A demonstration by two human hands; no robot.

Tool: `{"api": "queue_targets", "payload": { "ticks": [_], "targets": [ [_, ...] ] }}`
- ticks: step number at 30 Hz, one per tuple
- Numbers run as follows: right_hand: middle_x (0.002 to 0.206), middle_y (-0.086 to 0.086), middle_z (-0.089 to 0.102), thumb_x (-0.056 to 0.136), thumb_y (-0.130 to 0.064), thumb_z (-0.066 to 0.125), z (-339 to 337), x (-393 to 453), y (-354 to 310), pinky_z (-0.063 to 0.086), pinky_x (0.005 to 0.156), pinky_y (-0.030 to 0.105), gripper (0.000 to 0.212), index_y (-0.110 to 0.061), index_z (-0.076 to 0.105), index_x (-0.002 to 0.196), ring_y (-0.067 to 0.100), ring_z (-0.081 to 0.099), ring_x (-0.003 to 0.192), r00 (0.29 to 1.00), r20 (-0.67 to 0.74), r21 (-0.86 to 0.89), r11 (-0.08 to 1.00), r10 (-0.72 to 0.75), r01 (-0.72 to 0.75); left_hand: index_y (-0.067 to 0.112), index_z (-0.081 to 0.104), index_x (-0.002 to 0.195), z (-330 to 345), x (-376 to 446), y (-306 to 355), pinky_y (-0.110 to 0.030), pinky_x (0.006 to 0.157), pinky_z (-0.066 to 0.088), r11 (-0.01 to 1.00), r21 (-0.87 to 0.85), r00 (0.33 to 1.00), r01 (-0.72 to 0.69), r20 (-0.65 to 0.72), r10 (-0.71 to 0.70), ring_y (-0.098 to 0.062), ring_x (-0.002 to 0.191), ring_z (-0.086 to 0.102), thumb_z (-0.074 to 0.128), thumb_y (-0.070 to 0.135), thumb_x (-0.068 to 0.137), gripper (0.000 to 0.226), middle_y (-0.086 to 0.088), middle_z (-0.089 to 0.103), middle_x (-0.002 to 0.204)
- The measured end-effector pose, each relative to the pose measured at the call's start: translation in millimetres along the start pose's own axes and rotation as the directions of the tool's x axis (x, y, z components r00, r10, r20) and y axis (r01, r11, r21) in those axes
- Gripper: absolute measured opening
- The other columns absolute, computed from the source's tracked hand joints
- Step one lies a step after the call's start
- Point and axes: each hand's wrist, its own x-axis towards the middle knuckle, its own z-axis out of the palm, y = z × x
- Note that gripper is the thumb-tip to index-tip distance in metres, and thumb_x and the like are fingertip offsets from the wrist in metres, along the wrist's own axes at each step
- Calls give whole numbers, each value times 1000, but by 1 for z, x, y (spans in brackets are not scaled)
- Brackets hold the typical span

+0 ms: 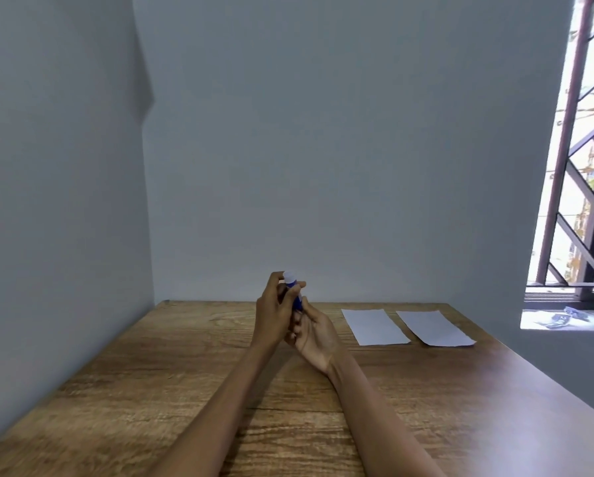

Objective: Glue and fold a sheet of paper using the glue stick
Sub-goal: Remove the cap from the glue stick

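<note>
Glue stick (294, 293), blue with a whitish top, is held upright above the wooden table (171, 366), the left hand (271, 315) gripping its upper part and the right hand (314, 333) its base. Twist gently (two paper sheets (375, 326) wait right).

You have one glue stick (294, 290) in view, blue with a pale cap, at 12 o'clock from your two hands: left hand (271, 315), right hand (314, 333). Two sheets of paper, the nearer sheet (375, 327) and the farther sheet (433, 328), lie at 3 o'clock on one wooden table (151, 390).
</note>
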Motion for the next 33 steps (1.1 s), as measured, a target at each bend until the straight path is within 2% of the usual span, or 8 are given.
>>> {"api": "queue_targets", "payload": {
  "ticks": [4,7,9,11,18,25,30,33],
  "targets": [
    [48,-4,38,83,-59,51,-6,-1,-4,30,45,21,48,-19,61,59,7,34,42,999,-52,-84,996,-4,-1,34,52,93,8,-1,7,-35,78,55,999,-38,999,-11,50,13,-12,86,69,56,31,92,5,1,73,92],
    [80,2,65,87,-64,45,-4,2,-4,41,66,28,55,-17,73,96,12,56,70,1000,-4,-130,991,-6,6,38,52,92,10,-2,7,-34,76,57,999,-43,999,-34,33,35,-9,85,69,56,29,92,9,0,73,92],
    [102,7,59,92,-58,42,-1,3,-2,40,75,31,62,-12,56,131,16,53,84,1000,26,-100,995,12,-9,41,51,89,6,0,5,-27,74,56,998,-44,999,-43,-21,42,-6,87,69,54,26,93,16,1,73,94],
    [93,7,52,91,-46,50,0,4,-3,40,70,28,64,-5,41,140,15,46,76,1000,25,-39,999,8,-7,40,50,88,2,4,3,-20,73,53,997,-57,996,-46,-80,41,-5,88,68,54,27,93,14,1,73,95],
    [75,-2,54,98,-31,42,0,7,-7,46,63,24,28,-12,51,117,8,47,60,998,54,-99,994,-45,50,35,50,89,-4,12,2,-23,79,51,994,-103,996,-30,-89,21,-11,91,67,53,23,94,13,5,74,90],
    [62,-2,42,101,-38,34,6,14,-4,38,62,25,39,-8,53,116,10,37,56,999,-4,-155,987,-53,51,31,49,93,-5,10,2,-1,65,45,999,-35,997,-34,-74,31,9,81,65,49,25,96,7,13,73,89],
    [108,14,57,97,-46,41,13,12,-3,46,87,35,51,-10,55,130,23,52,101,991,60,-117,985,-118,125,34,49,93,-3,8,1,-23,70,56,998,-66,996,-13,-91,7,-9,85,69,53,26,94,9,7,73,91],
    [109,10,62,91,-44,51,15,14,-2,51,82,31,46,-13,60,124,18,60,96,985,114,-106,985,-127,139,32,50,93,-6,9,-1,-31,67,57,996,-83,994,-13,-110,4,-13,81,70,55,26,92,8,6,74,88]
  ]
}}
